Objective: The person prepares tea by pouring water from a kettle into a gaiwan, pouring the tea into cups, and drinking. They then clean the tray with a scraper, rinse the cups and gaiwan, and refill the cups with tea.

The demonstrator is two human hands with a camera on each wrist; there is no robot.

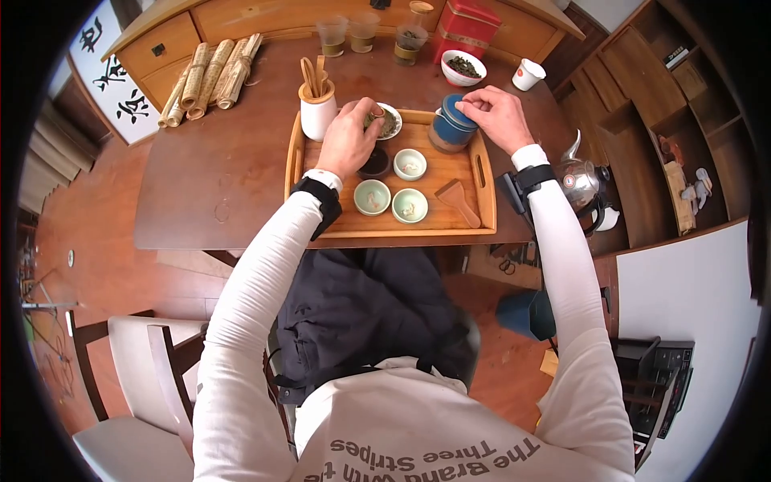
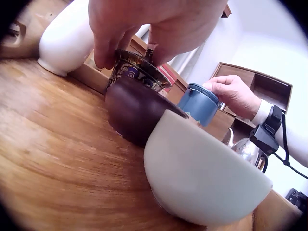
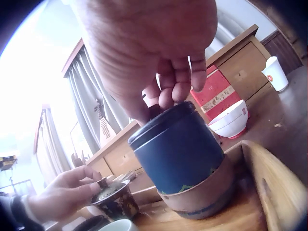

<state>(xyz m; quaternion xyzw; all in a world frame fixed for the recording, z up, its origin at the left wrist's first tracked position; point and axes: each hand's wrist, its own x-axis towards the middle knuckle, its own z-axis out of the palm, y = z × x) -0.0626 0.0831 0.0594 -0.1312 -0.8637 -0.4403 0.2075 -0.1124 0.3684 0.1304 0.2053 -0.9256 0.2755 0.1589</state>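
Note:
My left hand (image 1: 351, 140) pinches the knob of the lid (image 3: 109, 190) on a dark patterned gaiwan (image 2: 139, 72), at the back left of the wooden tray (image 1: 361, 230). My right hand (image 1: 496, 120) holds the top of a blue canister (image 1: 451, 135) between bent fingertips and thumb. That canister stands upright at the tray's back right, with a brown band (image 3: 204, 192) round its lower part. A dark brown cup (image 2: 137, 111) sits just in front of the gaiwan. Beside it are pale green cups (image 1: 409, 165), and a wooden scoop (image 1: 458, 201) lies front right.
A white holder (image 1: 318, 115) with wooden tools stands at the tray's back left. Behind are a bowl of dark leaves (image 1: 463, 69), a red box (image 1: 467, 30), glasses (image 1: 332, 38) and a paper cup (image 1: 528, 75). Bamboo scrolls (image 1: 210, 76) lie left; a metal kettle (image 1: 580, 181) stands right.

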